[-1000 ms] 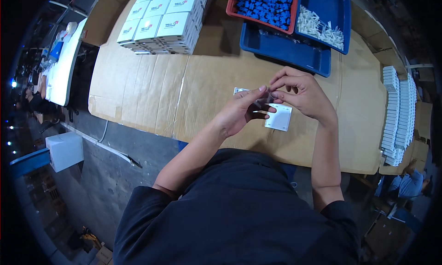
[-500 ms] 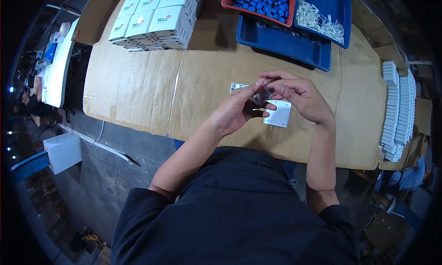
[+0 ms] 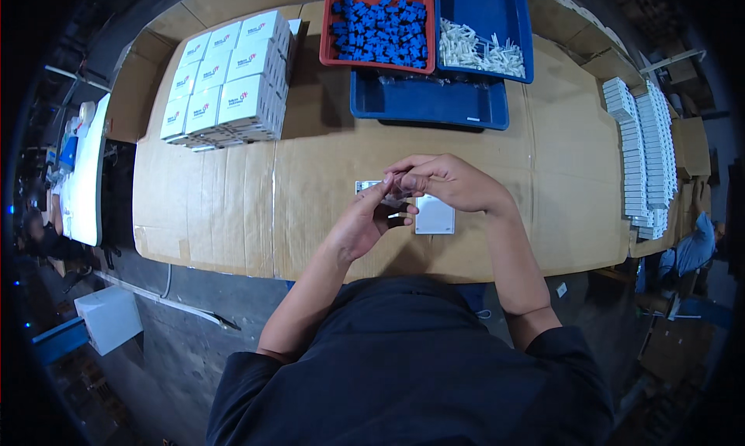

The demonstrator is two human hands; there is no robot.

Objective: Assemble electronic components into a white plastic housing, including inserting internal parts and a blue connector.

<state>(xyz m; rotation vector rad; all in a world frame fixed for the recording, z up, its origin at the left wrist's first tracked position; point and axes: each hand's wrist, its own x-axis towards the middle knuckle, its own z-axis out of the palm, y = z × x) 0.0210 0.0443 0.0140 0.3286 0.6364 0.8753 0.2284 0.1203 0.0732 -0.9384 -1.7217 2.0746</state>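
Note:
My left hand (image 3: 362, 223) and my right hand (image 3: 458, 184) meet above the cardboard-covered table, both pinching a small clear plastic bag (image 3: 400, 191). The bag is crumpled, and fingers cover part of it; what it may contain I cannot make out. Below the right hand, a white rectangular faceplate-like piece (image 3: 435, 217) lies flat on the cardboard. Behind the left hand, the edge of another piece with white and dark details (image 3: 365, 186) shows, mostly hidden by the fingers.
Stacked white boxes (image 3: 203, 108) stand at the far left. A red tray (image 3: 378, 64) of blue connectors and a blue tray (image 3: 485, 74) of slim white pieces overlap a lower blue tray (image 3: 434, 114). White pieces in tall rows (image 3: 640, 159) line the right edge.
The view has shifted, so the table and trays sit lower and further left in the picture. My hands keep the plastic bag between their fingertips, with little change in grip.

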